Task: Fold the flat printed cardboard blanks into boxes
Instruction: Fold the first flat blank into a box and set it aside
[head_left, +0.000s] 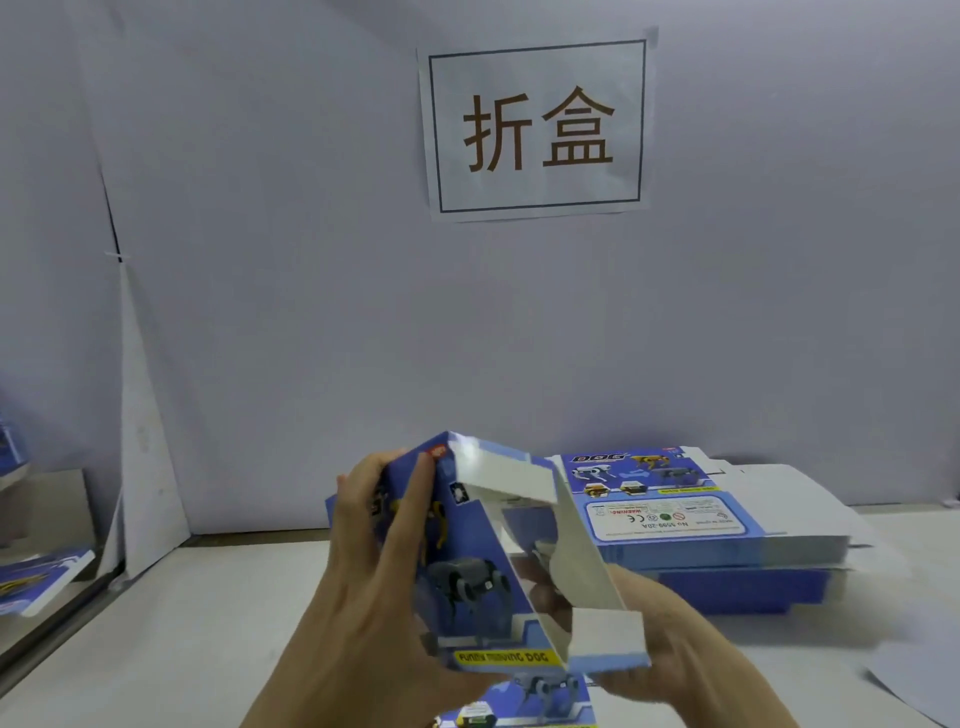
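Blank (470, 566): glossy blue cardboard, half-opened, white inside.
Left hand (382, 566): pinches printed panel.
Right hand (675, 644): grips lower flap edge.
Stack (670, 512): flat blanks, pale counter (182, 649).

Two hands (358, 597) (675, 644), one half-folded box (467, 566), one stack of blanks (654, 499).

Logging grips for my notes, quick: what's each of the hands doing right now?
Left hand: grips the half-folded box.
Right hand: holds the same box, fingers partly hidden.
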